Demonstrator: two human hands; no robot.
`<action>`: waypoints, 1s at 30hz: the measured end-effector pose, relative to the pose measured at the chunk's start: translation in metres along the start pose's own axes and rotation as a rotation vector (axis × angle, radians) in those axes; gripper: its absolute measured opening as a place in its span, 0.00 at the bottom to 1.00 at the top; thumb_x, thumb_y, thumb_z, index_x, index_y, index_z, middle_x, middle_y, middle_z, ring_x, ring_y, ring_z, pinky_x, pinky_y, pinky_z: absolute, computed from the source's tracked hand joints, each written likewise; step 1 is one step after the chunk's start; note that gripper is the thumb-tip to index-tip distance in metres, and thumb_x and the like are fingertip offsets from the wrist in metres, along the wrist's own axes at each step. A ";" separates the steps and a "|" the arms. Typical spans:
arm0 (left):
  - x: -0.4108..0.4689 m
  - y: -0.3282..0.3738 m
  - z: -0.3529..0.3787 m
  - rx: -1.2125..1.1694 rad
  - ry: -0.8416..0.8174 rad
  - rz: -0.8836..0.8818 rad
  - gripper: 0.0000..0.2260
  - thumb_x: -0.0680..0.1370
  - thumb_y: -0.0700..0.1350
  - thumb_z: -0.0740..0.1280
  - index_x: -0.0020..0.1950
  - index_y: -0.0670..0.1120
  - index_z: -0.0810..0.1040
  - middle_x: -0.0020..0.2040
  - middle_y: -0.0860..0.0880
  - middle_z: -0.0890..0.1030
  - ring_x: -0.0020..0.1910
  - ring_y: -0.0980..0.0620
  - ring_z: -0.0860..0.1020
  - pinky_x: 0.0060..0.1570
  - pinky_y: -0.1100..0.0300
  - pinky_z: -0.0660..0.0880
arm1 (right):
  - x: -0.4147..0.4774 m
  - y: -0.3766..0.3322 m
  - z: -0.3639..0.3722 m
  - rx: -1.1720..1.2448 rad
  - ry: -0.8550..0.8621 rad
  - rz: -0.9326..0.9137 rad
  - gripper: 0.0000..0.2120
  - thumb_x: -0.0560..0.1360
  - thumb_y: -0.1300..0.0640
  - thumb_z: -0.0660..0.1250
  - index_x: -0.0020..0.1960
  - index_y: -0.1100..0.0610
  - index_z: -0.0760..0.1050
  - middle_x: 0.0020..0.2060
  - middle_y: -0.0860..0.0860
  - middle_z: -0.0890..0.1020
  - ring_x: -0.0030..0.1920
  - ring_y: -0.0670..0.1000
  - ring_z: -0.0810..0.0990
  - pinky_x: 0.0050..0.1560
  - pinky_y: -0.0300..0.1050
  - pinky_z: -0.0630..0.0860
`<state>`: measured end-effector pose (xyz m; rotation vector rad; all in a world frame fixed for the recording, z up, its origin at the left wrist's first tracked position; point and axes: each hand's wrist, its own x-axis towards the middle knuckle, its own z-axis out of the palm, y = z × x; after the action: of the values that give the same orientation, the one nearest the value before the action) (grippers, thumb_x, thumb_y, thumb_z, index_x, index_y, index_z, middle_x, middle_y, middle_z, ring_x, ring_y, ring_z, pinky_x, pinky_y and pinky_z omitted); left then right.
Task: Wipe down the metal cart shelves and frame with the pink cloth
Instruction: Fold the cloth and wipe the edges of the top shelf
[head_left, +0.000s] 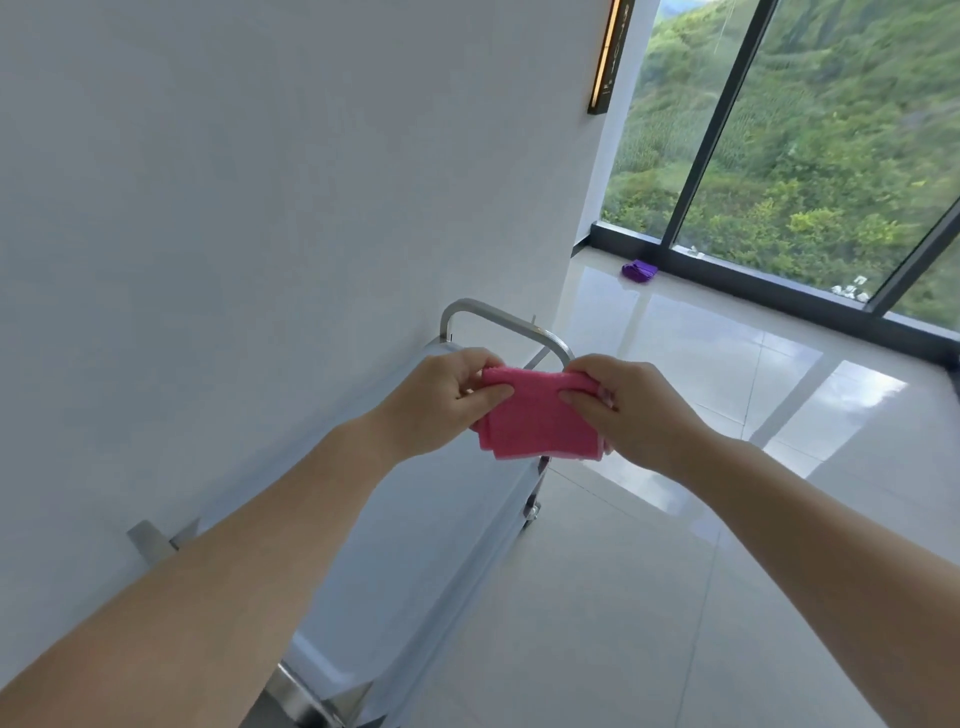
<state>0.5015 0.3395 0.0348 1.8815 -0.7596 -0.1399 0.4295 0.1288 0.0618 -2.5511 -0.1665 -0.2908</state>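
A folded pink cloth (537, 418) hangs in the air between my two hands, above the far end of the metal cart. My left hand (441, 397) pinches its upper left corner, thumb on top. My right hand (631, 410) pinches the upper right corner. The metal cart's top shelf (415, 561) stretches from the bottom of the view towards the far end, alongside the wall. Its curved handle bar (498, 317) rises at the far end, just behind the cloth. My forearms hide part of the shelf.
A white wall (260, 208) runs close along the cart's left side. Glossy tiled floor (649, 597) lies to the right. A purple cloth (639, 270) lies on the floor by the large window (831, 156). A cart wheel (531, 512) shows under the far corner.
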 end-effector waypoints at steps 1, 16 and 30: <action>0.008 -0.003 -0.001 0.002 0.009 -0.004 0.03 0.78 0.40 0.66 0.49 0.42 0.78 0.40 0.38 0.80 0.38 0.41 0.81 0.43 0.44 0.80 | 0.009 0.005 0.000 0.009 -0.002 -0.010 0.04 0.77 0.59 0.66 0.50 0.55 0.78 0.34 0.43 0.77 0.31 0.40 0.75 0.37 0.38 0.72; 0.028 -0.022 0.015 0.191 0.401 -0.381 0.07 0.78 0.45 0.66 0.43 0.45 0.80 0.38 0.46 0.80 0.38 0.49 0.81 0.44 0.52 0.80 | 0.131 0.066 0.028 0.123 -0.275 -0.441 0.05 0.76 0.58 0.67 0.52 0.53 0.78 0.38 0.45 0.77 0.38 0.44 0.73 0.38 0.29 0.65; -0.116 0.026 0.110 0.231 0.872 -0.818 0.07 0.78 0.49 0.66 0.51 0.49 0.81 0.38 0.54 0.80 0.34 0.61 0.77 0.38 0.64 0.73 | 0.075 0.024 0.090 0.229 -0.654 -0.974 0.05 0.76 0.57 0.68 0.51 0.55 0.78 0.38 0.44 0.77 0.38 0.48 0.74 0.38 0.31 0.66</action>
<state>0.3514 0.3107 -0.0191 2.0941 0.6183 0.2631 0.5219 0.1625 -0.0061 -2.0562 -1.5818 0.2205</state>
